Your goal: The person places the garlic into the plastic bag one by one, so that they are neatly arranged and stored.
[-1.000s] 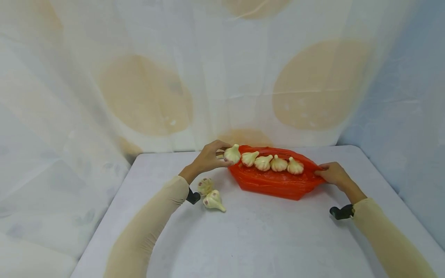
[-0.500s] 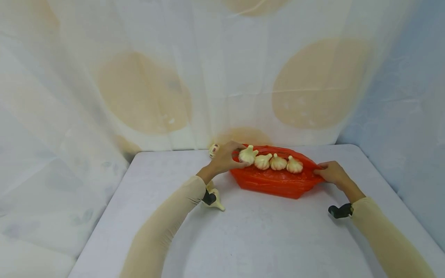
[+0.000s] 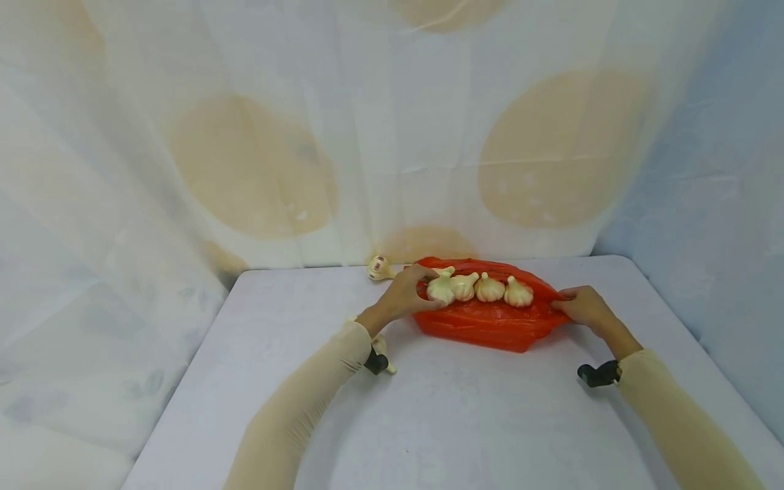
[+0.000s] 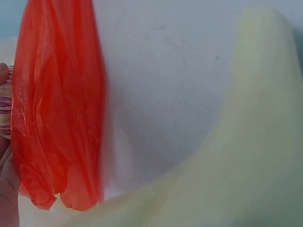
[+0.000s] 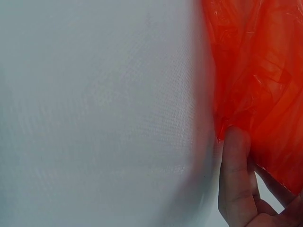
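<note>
My left hand (image 3: pixel 403 294) grips a garlic bulb (image 3: pixel 439 290) over the left part of an open red plastic bag (image 3: pixel 474 329). In the left wrist view, the striped side of this garlic bulb (image 4: pixel 5 106) shows between thumb and fingers, beside the bag. Several more garlic bulbs lie in a row in the bag's opening, among them one at the right end (image 3: pixel 518 292); the leftmost is mostly hidden behind the held one. At the bag's right end, my right hand (image 3: pixel 586 305) pinches its edge, with the thumb on the red plastic (image 5: pixel 265 71) in the right wrist view.
One garlic bulb (image 3: pixel 380 268) lies near the back edge of the white table (image 3: pixel 465 422), left of the bag. Another garlic bulb (image 3: pixel 381 345) is partly covered by my left wrist and its black camera mount (image 3: pixel 376 361). A pale curtain (image 3: pixel 392 150) hangs behind.
My left hand has carried the garlic bulb rightward from the bag's left edge to over its opening. A loose bulb behind that hand has come into view. The right hand keeps its hold.
</note>
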Demonstrator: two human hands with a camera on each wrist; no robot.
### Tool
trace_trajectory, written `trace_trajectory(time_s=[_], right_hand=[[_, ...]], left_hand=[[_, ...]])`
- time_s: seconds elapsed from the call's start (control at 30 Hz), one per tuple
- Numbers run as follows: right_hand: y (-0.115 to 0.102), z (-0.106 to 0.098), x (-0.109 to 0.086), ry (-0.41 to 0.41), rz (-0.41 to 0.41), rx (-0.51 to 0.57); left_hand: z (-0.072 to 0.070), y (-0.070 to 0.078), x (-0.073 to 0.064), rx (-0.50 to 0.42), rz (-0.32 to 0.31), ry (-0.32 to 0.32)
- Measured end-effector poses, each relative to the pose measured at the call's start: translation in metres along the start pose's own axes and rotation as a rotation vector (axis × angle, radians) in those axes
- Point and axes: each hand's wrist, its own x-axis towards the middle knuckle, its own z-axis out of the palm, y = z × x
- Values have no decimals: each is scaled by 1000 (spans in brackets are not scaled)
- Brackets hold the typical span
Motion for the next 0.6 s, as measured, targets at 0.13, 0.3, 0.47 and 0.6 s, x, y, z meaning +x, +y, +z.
trace_trajectory(time_s=[0.13, 0.3, 0.47, 0.6], right_hand=[[2, 0, 1, 11, -8, -7], [3, 0, 2, 10, -4, -7], [2, 1, 2, 9, 1, -5], [2, 0, 3, 7, -2, -5]], left_hand=[[3, -1, -1, 31, 0, -14], [7, -3, -3, 70, -25, -39], [10, -5, -6, 96, -54, -86], [12, -6, -9, 117, -77, -113]])
